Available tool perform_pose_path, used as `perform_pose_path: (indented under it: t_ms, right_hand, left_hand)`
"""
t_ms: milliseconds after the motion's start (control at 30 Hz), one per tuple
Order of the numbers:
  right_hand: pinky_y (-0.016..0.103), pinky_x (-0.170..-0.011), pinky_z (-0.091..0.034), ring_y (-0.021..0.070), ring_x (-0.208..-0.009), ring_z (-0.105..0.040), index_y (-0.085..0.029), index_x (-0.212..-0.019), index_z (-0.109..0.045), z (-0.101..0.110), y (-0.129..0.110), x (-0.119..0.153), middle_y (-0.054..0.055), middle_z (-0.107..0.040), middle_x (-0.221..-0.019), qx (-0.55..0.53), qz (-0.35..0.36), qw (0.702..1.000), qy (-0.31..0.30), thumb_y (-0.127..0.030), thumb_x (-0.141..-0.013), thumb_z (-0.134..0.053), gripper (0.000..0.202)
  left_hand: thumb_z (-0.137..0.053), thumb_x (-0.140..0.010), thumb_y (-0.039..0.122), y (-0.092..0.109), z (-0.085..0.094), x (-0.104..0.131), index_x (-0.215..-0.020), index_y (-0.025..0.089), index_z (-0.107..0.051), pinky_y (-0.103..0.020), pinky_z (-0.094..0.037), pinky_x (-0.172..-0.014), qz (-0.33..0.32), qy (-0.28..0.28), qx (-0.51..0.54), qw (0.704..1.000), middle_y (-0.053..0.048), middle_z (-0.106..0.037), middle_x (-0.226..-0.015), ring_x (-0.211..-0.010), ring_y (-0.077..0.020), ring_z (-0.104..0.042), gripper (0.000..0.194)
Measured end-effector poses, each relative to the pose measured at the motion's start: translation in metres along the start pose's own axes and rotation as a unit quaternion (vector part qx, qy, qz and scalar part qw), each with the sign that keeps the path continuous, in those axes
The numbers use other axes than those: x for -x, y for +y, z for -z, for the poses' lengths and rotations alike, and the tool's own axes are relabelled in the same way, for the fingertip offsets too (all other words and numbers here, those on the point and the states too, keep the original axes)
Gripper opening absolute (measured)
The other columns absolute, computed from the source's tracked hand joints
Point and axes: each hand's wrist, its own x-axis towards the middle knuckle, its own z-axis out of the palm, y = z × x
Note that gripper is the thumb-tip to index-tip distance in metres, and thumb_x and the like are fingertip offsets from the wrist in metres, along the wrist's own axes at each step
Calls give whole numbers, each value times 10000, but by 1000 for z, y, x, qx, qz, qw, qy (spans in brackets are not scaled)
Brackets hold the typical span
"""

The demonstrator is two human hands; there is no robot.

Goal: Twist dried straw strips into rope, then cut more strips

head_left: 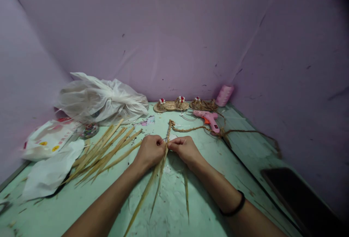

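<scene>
Both hands meet at the middle of the table over a braid of dried plant fibre (169,129). My left hand (150,150) is closed on the braid's working end, thumb and fingers pressed together. From the other side, my right hand (184,149) pinches the same spot between thumb and forefinger. Loose fibre strands (148,189) hang from under the hands toward me, and one narrow strand (186,195) trails below my right hand. The finished braid rises away from the hands, then a thin braided cord (191,129) runs off to the right.
Flat dried strips (109,153) lie at left beside a tissue pack (53,139) and a knotted plastic bag (109,97). Woven slippers (174,105) with beads rest by the wall. A pink glue gun (208,118), thread cone (225,95) and dark phone-like slab (294,189) are at right.
</scene>
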Motion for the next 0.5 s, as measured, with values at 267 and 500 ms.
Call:
perform_pose_path:
  t_ms: [267, 500]
  right_hand:
    - [215, -462, -237, 55, -438, -334, -80, -531, -655, 0, 2, 2, -26, -481, -429, -6, -1, 1000, 9, -238, -518, -603, 167]
    - [225, -493, -277, 73, -467, -385, -81, -594, -677, -1, 7, -3, -2, -540, -483, -7, -5, 1000, 11, -239, -514, -614, 188]
  left_hand:
    - [-538, -576, 294, -1, -2, -1, -545, 125, -567, -193, -311, -443, 73, 29, 177, 981, 4, -528, -471, -444, -85, -425, 173]
    - [-559, -608, 289, 13, 57, -2, -613, 125, -515, -163, -189, -346, 117, 20, 236, 964, -2, -581, -534, -322, -21, -307, 170]
